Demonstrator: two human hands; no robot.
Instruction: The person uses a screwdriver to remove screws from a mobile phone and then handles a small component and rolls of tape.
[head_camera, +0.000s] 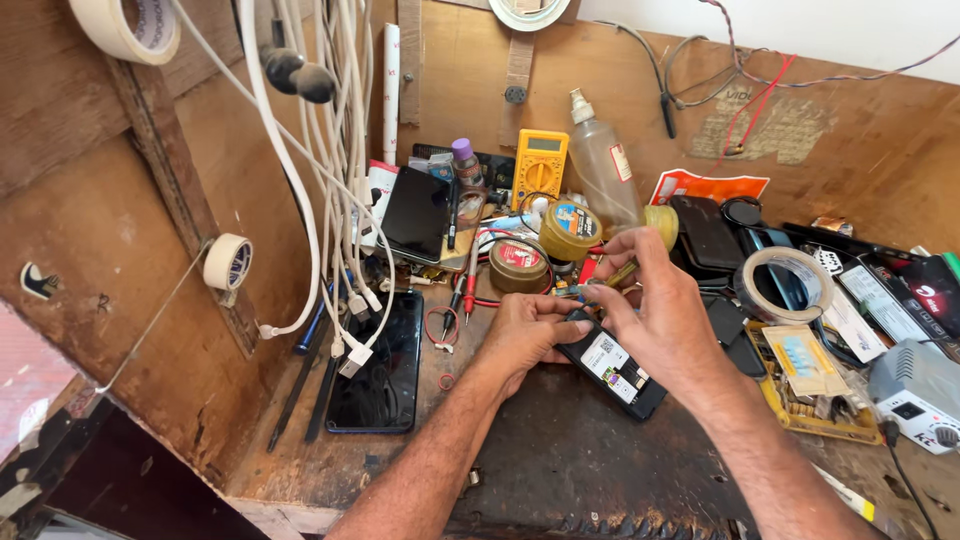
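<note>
- Left hand curled around the near-left end of an opened phone, thumb and fingers pinching its edges, pressing it flat on the dark mat.
- Right hand arched above the phone, fingertips closed on a slim yellow-handled tool, tip aimed down just beyond the left thumb.
- Phone lying between both hands, back off, labelled insides facing up.
- Probably light and stiff, but fragile inside: exposed parts likely easy to scratch or crack.
- Best held by the outer frame edges, never by the bare inner face.
- Round solder tins just beyond the hands; tape roll to the right; black phone well left.
</note>
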